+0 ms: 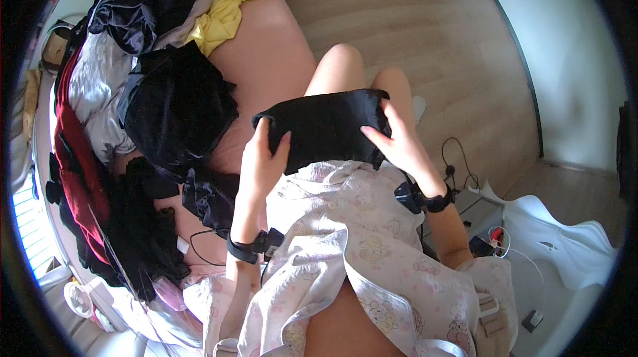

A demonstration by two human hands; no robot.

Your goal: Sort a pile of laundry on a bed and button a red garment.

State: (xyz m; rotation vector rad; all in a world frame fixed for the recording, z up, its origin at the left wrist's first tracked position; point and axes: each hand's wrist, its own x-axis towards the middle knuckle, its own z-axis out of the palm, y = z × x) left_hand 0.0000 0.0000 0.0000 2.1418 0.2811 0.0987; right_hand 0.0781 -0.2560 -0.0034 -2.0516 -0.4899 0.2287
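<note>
Both hands hold a folded black garment point(329, 127) above the lap, its long axis running left to right between them; the left hand point(262, 157) pinches the left end, fingers closed on the cloth, and the right hand point(399, 141) lies with fingers spread on the right end. Its underside is hidden, perhaps pressed by the thumbs, while dark clothes point(176, 108) pile on the bed point(272, 44) just left

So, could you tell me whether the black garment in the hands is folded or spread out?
Folded: the black garment forms a compact band held between the left hand and right hand.
</note>
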